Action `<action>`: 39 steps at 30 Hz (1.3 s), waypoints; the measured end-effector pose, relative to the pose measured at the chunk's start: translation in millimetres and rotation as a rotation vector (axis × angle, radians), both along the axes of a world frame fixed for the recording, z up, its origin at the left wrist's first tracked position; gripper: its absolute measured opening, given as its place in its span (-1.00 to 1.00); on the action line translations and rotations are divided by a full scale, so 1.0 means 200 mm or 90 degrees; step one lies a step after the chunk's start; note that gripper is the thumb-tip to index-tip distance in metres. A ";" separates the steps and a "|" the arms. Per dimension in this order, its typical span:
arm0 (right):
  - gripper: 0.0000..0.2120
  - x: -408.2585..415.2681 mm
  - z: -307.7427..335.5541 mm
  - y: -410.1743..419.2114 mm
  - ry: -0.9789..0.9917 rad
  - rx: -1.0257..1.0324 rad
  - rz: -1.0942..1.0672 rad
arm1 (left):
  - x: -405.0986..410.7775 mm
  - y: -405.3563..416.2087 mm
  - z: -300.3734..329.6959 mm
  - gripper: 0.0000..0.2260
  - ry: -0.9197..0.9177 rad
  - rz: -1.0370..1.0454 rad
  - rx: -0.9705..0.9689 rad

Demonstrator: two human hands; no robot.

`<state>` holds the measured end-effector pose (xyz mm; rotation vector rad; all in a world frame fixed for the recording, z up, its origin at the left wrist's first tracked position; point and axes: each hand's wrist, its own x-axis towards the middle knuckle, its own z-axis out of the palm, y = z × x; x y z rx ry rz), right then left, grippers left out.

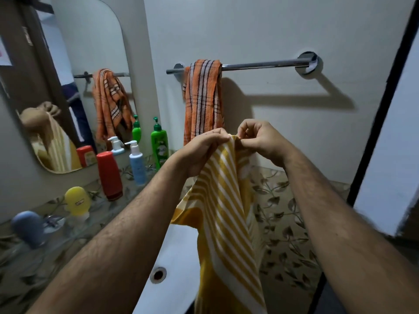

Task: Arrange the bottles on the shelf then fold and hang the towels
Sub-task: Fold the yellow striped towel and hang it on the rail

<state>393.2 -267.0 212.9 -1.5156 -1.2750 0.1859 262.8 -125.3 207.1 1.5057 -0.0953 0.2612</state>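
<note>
- Head view: yellow striped towel (226, 200) hung at frame centre, over the sink (174, 257); top edge could slip and drop in.
- Left hand (201, 150) gripped the top edge; right hand (260, 139) pinched the corner beside it.
- Orange towel (201, 96) draped on rail (260, 64), upper centre; bottles (136, 159) on shelf, left.

Both forearms were bare and hairy, no sleeves showing; left hand (204, 150) and right hand (260, 139) wore no rings.
</note>
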 end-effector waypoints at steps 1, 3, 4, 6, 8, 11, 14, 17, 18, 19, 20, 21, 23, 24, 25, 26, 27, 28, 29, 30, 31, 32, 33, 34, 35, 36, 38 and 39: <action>-0.81 0.02 -0.01 0.02 0.005 -0.011 0.025 | 0.01 0.01 0.00 -0.86 0.009 0.012 0.002; -0.83 0.05 -0.02 0.08 0.020 -0.034 0.072 | 0.01 0.04 -0.02 -0.80 0.031 0.037 0.004; -0.85 0.06 -0.04 0.11 0.025 -0.043 0.090 | 0.01 0.06 -0.03 -0.80 0.039 0.053 0.003; -0.90 0.10 -0.07 0.17 0.023 -0.050 0.124 | 0.02 0.09 -0.05 -0.81 0.047 0.085 -0.003; -0.93 0.14 -0.10 0.24 0.023 -0.056 0.161 | 0.02 0.11 -0.06 -0.81 0.055 0.116 -0.013; -0.85 0.23 -0.11 0.31 0.005 -0.060 0.215 | 0.06 0.14 -0.08 -0.79 0.078 0.189 -0.022; -0.79 0.29 -0.12 0.37 0.024 -0.037 0.295 | 0.08 0.16 -0.09 -0.79 0.111 0.263 -0.008; -0.79 0.34 -0.16 0.42 0.055 -0.030 0.366 | 0.08 0.17 -0.13 -0.80 0.130 0.368 0.027; -0.80 0.35 -0.17 0.43 0.054 -0.043 0.387 | 0.08 0.17 -0.15 -0.81 0.135 0.406 0.042; -0.82 0.36 -0.19 0.44 0.040 -0.074 0.418 | 0.08 0.17 -0.17 -0.82 0.139 0.437 0.064; -0.85 0.37 -0.20 0.44 0.010 -0.123 0.454 | 0.07 0.16 -0.19 -0.84 0.141 0.460 0.087; -0.89 0.37 -0.22 0.45 -0.018 -0.176 0.485 | 0.07 0.16 -0.20 -0.86 0.143 0.479 0.115; -0.93 0.36 -0.24 0.46 -0.002 -0.220 0.489 | 0.05 0.13 -0.22 -0.89 0.148 0.507 0.180; -0.91 0.35 -0.25 0.47 0.045 -0.200 0.462 | 0.05 0.11 -0.22 -0.90 0.151 0.517 0.208; -0.89 0.33 -0.26 0.48 0.083 -0.173 0.426 | 0.03 0.08 -0.21 -0.90 0.153 0.524 0.236; -0.88 0.32 -0.27 0.50 0.083 -0.155 0.393 | 0.01 0.06 -0.20 -0.91 0.158 0.526 0.265; -0.90 0.29 -0.28 0.50 0.053 -0.155 0.376 | -0.01 0.04 -0.19 -0.92 0.167 0.527 0.301; -0.93 0.26 -0.29 0.51 0.018 -0.167 0.384 | -0.03 0.03 -0.17 -0.93 0.181 0.528 0.339; -0.93 0.23 -0.30 0.51 0.002 -0.179 0.407 | -0.06 0.01 -0.15 -0.93 0.198 0.524 0.374; -0.93 0.20 -0.31 0.51 0.008 -0.199 0.431 | -0.09 -0.01 -0.14 -0.92 0.212 0.514 0.394; -0.97 0.17 -0.32 0.50 0.017 -0.225 0.452 | -0.13 -0.02 -0.12 -0.91 0.222 0.506 0.401; -0.89 0.13 -0.32 0.49 0.019 -0.250 0.467 | -0.17 -0.04 -0.11 -0.91 0.229 0.501 0.402; -0.80 0.10 -0.32 0.49 0.013 -0.273 0.475 | -0.21 -0.05 -0.09 -0.90 0.240 0.500 0.402; -0.74 0.06 -0.33 0.49 -0.001 -0.297 0.474 | -0.25 -0.07 -0.08 -0.90 0.254 0.503 0.401; -0.73 0.01 -0.35 0.49 -0.027 -0.308 0.453 | -0.29 -0.08 -0.06 -0.90 0.270 0.504 0.397; -0.75 -0.03 -0.36 0.49 -0.064 -0.309 0.412 | -0.32 -0.10 -0.05 -0.89 0.288 0.500 0.392; -0.79 -0.12 -0.38 0.50 -0.185 -0.303 0.280 | -0.40 -0.13 -0.02 -0.89 0.323 0.509 0.377; -0.80 -0.14 -0.39 0.49 -0.234 -0.312 0.221 | -0.45 -0.16 -0.01 -0.91 0.332 0.517 0.370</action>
